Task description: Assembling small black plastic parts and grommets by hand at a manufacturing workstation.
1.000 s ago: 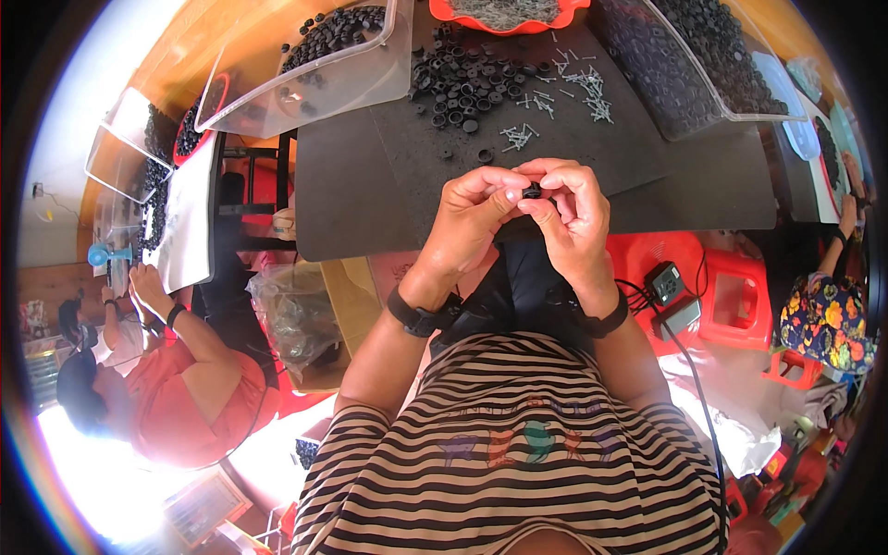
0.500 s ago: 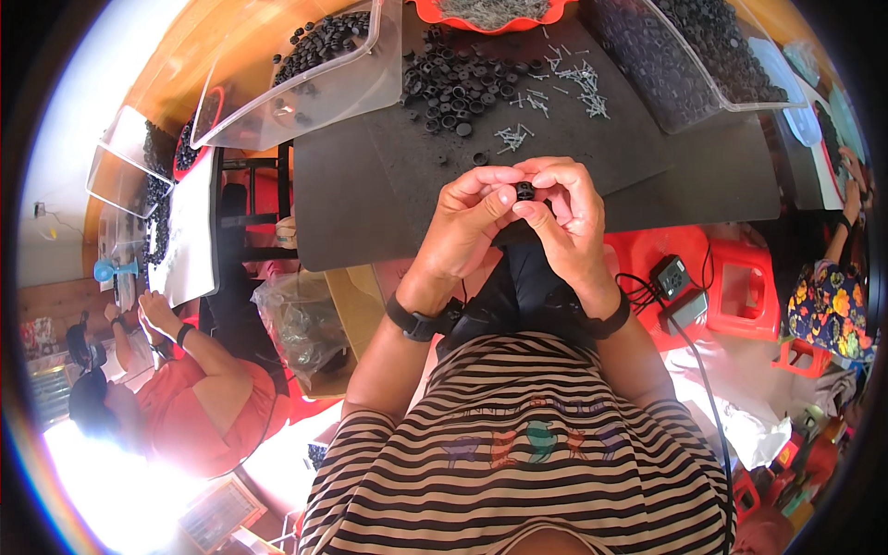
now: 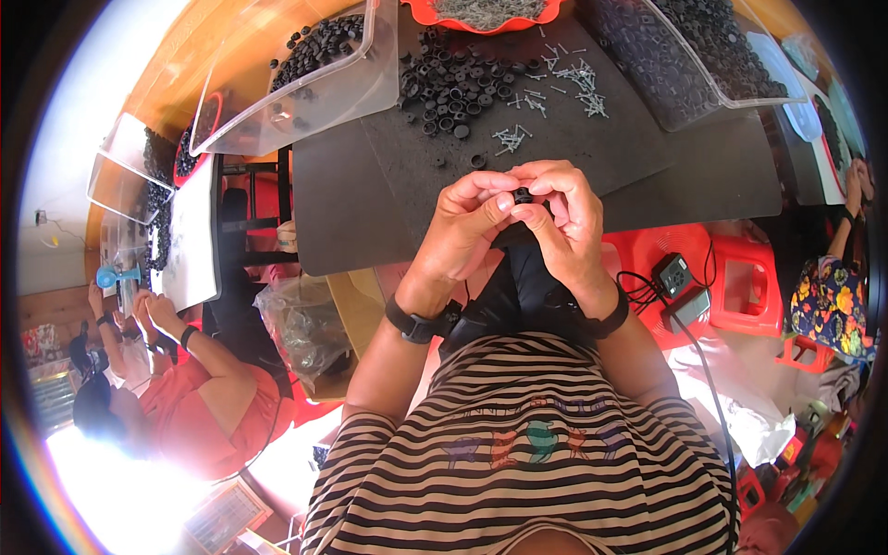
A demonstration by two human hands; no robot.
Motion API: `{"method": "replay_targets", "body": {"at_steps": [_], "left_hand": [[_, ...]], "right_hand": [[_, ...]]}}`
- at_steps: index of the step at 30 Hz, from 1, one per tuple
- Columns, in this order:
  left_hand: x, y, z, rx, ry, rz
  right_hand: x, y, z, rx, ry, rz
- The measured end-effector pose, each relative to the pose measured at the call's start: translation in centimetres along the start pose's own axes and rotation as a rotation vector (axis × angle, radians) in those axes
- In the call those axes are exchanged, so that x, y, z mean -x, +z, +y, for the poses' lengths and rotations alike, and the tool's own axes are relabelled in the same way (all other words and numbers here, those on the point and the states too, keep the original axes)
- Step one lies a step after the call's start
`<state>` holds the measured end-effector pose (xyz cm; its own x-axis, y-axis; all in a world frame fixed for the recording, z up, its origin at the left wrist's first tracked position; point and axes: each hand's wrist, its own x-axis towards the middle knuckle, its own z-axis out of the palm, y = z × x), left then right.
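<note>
Between the fingertips of both my hands is a small round black plastic part (image 3: 523, 195), held just over the table's near edge. My left hand (image 3: 470, 218) pinches it from the left with thumb and forefinger. From the other side my right hand (image 3: 566, 215) grips it, thumb below and fingers curled over the top. Much of the part is hidden by the fingers. Beyond my hands, a heap of black round caps (image 3: 453, 88) lies on the dark table (image 3: 370, 217). Loose silver screws (image 3: 511, 139) are scattered beside the heap, and one cap (image 3: 478, 161) lies close to my fingers.
Clear plastic bins of black parts stand at the far left (image 3: 314, 116) and far right (image 3: 684, 102). A red scalloped bowl (image 3: 427, 17) of screws sits between them. Red stools (image 3: 747, 287) and a black power adapter (image 3: 672, 274) are at right. Other people work on both sides.
The black part has turned slightly between my fingertips. My hands stay nearly in place. At the left, the co-worker's hands have shifted a little.
</note>
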<state>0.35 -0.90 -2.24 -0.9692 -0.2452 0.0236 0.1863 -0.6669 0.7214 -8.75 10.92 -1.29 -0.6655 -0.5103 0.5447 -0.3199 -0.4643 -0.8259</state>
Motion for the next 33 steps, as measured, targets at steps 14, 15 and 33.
{"method": "replay_targets", "body": {"at_steps": [14,15,33], "left_hand": [[-0.01,0.21,0.13,-0.008,0.006,-0.012],[0.01,0.22,0.18,-0.009,0.005,-0.013],[-0.07,0.51,0.08,0.018,0.032,-0.036]], "right_hand": [[-0.34,-0.63,-0.40,0.121,-0.026,-0.023],[-0.28,-0.69,-0.30,0.120,-0.026,-0.022],[-0.32,-0.50,-0.03,0.260,-0.181,-0.032]]}}
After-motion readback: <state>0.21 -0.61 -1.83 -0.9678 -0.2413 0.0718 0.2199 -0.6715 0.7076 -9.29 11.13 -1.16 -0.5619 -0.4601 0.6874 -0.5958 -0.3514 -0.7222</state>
